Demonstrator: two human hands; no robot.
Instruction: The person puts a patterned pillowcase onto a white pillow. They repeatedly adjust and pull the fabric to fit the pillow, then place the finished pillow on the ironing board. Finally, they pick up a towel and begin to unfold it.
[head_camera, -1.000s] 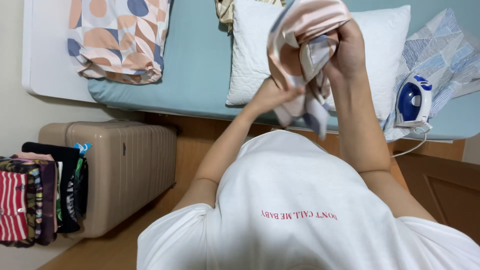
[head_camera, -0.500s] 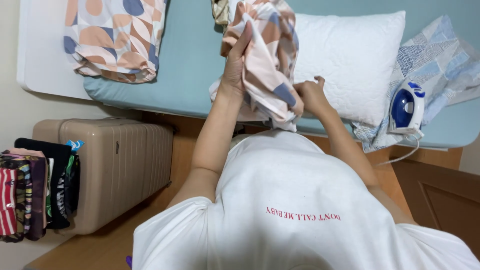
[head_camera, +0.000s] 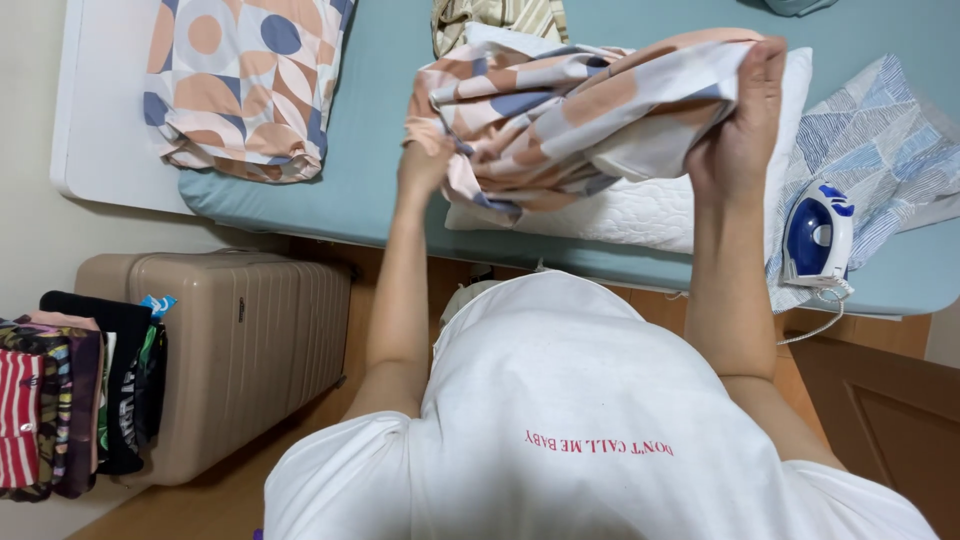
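A pillowcase (head_camera: 580, 110) printed with peach, blue and white shapes is stretched sideways between both my hands, above a white quilted pillow (head_camera: 650, 205). My left hand (head_camera: 425, 165) grips its bunched left end. My right hand (head_camera: 740, 130) pinches its right edge, fingers pointing up. The pillow lies on a teal bed (head_camera: 380, 130) in front of me, partly hidden by the cloth. My white T-shirt (head_camera: 580, 420) fills the lower view.
A second cloth of the same print (head_camera: 245, 85) lies folded on the bed's left. A blue and white iron (head_camera: 818, 232) stands on a blue patterned cloth (head_camera: 880, 140) at the right. A beige suitcase (head_camera: 230, 340) and stacked clothes (head_camera: 70, 400) sit on the floor at left.
My hands have spread apart: the right one rose to the right, the left one dropped lower. The pillowcase went from a hanging bunch to a wide span over the pillow.
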